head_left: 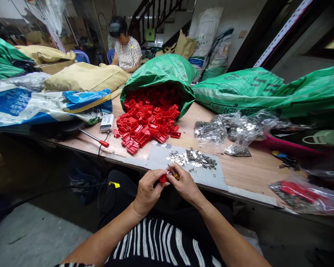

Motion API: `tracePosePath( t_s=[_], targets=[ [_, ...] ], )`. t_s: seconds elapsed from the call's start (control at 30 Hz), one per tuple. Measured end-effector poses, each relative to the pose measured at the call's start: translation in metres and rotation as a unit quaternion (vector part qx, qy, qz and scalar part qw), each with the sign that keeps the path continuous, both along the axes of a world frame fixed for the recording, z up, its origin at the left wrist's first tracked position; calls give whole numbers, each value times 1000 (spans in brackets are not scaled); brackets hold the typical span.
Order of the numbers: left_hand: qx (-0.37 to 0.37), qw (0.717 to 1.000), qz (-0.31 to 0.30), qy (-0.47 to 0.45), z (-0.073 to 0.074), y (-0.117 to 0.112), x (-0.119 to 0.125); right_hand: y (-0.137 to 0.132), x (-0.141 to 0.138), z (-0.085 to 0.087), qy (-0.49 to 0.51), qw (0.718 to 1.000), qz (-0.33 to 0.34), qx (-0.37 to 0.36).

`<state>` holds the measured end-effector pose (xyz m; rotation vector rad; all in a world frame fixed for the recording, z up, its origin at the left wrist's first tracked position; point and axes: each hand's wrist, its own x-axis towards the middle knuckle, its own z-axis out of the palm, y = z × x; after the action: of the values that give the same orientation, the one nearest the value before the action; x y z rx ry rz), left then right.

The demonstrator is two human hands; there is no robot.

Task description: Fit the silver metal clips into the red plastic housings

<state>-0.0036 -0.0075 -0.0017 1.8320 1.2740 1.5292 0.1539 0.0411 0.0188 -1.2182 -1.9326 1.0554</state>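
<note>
Just off the table's front edge, my left hand (150,187) is closed on a small red plastic part (163,178). My right hand (184,185) meets it there, fingers wrapped round a small screwdriver (175,175) with a yellow handle and thin metal shaft. The right fingertips also touch the red part. Beyond my hands, small shiny metal pieces (195,158) lie scattered on a grey sheet (211,179). A heap of red plastic parts (144,124) spills from the mouth of a green sack (164,65).
Left of the heap are a white device (107,123) with a cable and a red-handled tool (96,139). Clear bags of metal pieces (236,129) lie to the right, near a pink basket (289,142). Full sacks line the back; another person (127,50) sits beyond.
</note>
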Motion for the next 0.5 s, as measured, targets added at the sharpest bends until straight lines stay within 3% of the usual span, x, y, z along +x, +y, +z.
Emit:
tracePosePath(
  t_s=[0.1,0.3,0.5],
  targets=[
    [-53,996,-13,-71,1,1,0,1,5,-1,41,998,20,-39],
    [-175,962,-18,-210,4,2,3,-2,10,9,139,975,68,-162],
    [-227,922,-45,-310,7,3,5,-6,17,11,133,978,63,-146]
  ],
)
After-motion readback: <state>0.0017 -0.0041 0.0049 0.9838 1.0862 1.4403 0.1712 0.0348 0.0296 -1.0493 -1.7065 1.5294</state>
